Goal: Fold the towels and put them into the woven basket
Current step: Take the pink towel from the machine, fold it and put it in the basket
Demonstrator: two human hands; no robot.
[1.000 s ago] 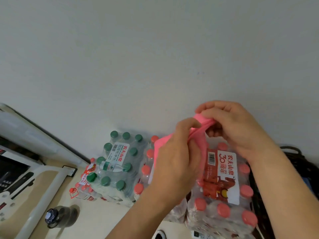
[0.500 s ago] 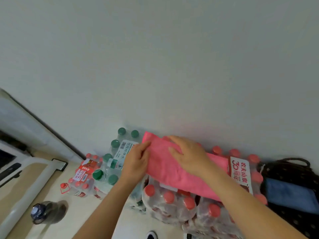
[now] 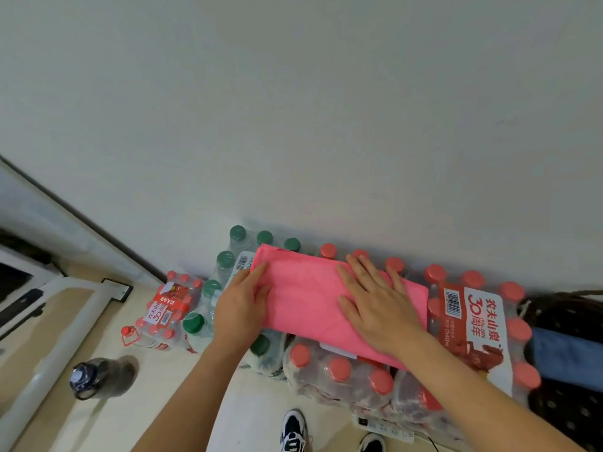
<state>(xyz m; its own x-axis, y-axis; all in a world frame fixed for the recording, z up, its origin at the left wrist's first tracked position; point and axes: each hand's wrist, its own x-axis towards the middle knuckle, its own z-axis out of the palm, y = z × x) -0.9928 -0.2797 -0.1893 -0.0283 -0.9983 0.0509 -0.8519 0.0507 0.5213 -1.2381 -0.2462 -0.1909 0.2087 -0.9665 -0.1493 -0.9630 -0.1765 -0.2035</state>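
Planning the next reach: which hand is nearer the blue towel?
Right. The right hand presses flat on the pink towel, on its right half toward the blue towel; the left hand rests on its far left edge.

A plain, matt off-white wall (image 3: 293, 109) fills the upper view, evenly lit. Below it lies a smooth pale beige floor (image 3: 195, 402). At the floor's left edge stands a white tubular frame (image 3: 57, 353); above it, a dark diagonal strip (image 3: 81, 216) borders a paler grey panel (image 3: 29, 216).

Soft even light, faint shadows, slight blur, wide-angle bending at edges.
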